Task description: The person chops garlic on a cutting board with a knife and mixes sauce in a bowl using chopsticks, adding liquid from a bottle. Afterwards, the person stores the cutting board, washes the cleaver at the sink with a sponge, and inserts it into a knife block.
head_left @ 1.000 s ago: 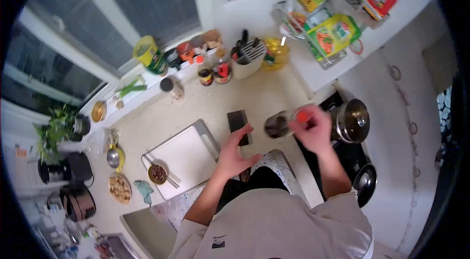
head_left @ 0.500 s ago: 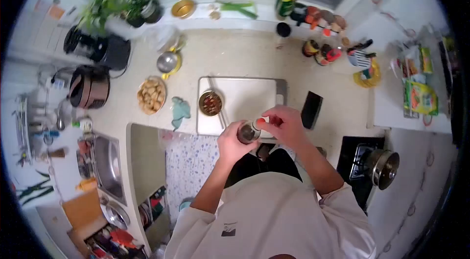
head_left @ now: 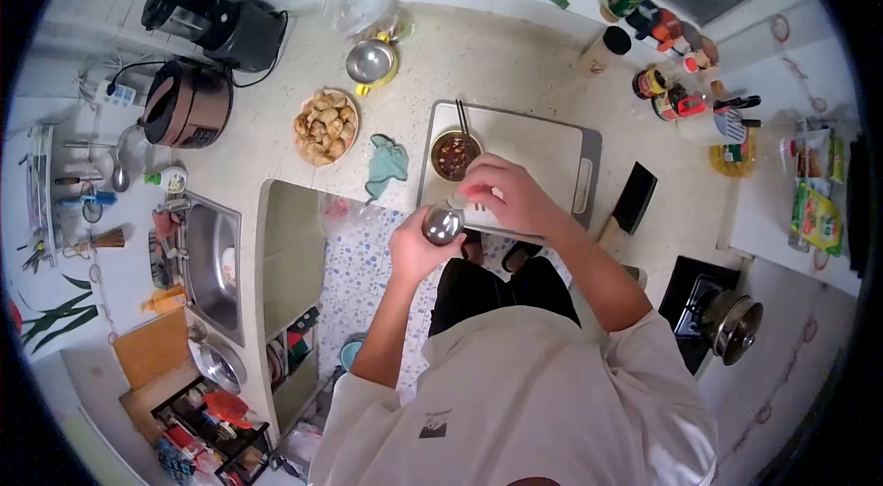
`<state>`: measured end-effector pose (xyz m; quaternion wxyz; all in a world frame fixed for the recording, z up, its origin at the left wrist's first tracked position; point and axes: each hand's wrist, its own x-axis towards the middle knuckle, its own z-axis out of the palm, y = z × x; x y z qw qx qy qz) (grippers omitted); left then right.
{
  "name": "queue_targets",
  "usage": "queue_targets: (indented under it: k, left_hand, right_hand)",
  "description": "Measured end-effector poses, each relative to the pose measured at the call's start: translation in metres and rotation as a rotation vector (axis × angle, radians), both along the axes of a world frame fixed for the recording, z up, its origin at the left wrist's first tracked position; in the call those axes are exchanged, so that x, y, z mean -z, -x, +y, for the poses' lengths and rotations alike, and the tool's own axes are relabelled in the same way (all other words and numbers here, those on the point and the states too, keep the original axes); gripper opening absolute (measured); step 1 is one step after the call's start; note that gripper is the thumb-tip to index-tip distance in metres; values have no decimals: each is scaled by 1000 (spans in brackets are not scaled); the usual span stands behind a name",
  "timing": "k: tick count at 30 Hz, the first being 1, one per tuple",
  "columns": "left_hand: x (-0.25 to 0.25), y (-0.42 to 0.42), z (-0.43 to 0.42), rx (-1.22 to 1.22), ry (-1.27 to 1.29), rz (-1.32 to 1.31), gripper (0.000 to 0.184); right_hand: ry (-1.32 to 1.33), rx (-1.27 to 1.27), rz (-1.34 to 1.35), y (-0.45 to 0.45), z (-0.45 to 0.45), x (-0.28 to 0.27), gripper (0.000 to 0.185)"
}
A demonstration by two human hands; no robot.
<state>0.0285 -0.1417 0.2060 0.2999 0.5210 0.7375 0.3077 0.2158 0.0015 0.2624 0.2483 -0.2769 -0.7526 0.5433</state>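
My left hand (head_left: 421, 245) is wrapped round a small glass jar (head_left: 443, 224), just off the front edge of the cutting board. My right hand (head_left: 508, 196) is closed at the jar's mouth, its fingertips pinched on a small red cap (head_left: 476, 195), mostly hidden by the fingers. Right behind my hands, a small bowl (head_left: 455, 156) with dark liquid and reddish bits sits on the white cutting board (head_left: 533, 148). A pair of chopsticks (head_left: 462, 116) rests across the bowl's back rim.
A cleaver (head_left: 635, 196) lies right of the board. To the left are a teal cloth (head_left: 386, 166), a plate of brown chunks (head_left: 325, 127) and a metal strainer (head_left: 371, 62). Sauce bottles (head_left: 676, 103) stand at the back right. A pot (head_left: 731, 325) is on the stove.
The view has shifted left. My hands have brought the jar nearer the bowl; a second ago my left hand was empty and my right hand held the jar near the stove.
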Motion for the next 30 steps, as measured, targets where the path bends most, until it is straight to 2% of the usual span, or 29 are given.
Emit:
queue_targets:
  k: [1, 4, 10, 11, 15, 21, 27, 30]
  left_hand:
    - [3, 4, 1, -5, -1, -22, 58]
    - [12, 14, 3, -11, 36, -5, 56]
    - [28, 27, 15, 23, 195, 104, 55]
    - [30, 27, 18, 27, 214, 109, 55]
    - [40, 31, 26, 39, 324, 137, 55]
    - [51, 33, 37, 99, 378, 197, 58]
    - [53, 33, 46, 78, 546, 230, 62]
    - [59, 34, 46, 68, 498, 231, 63]
  right_hand:
    - [-40, -1, -6, -1, 4, 6, 16]
    - [133, 106, -16, -8, 6, 18, 23]
    - [127, 3, -116, -8, -38, 76, 37]
    - [93, -44, -168, -8, -49, 89, 48]
    - [173, -22, -129, 0, -72, 107, 61]
    - [104, 82, -48, 10, -79, 131, 68]
    - [216, 51, -136, 13, -79, 140, 70]
    - [238, 53, -153, 14, -79, 142, 71]
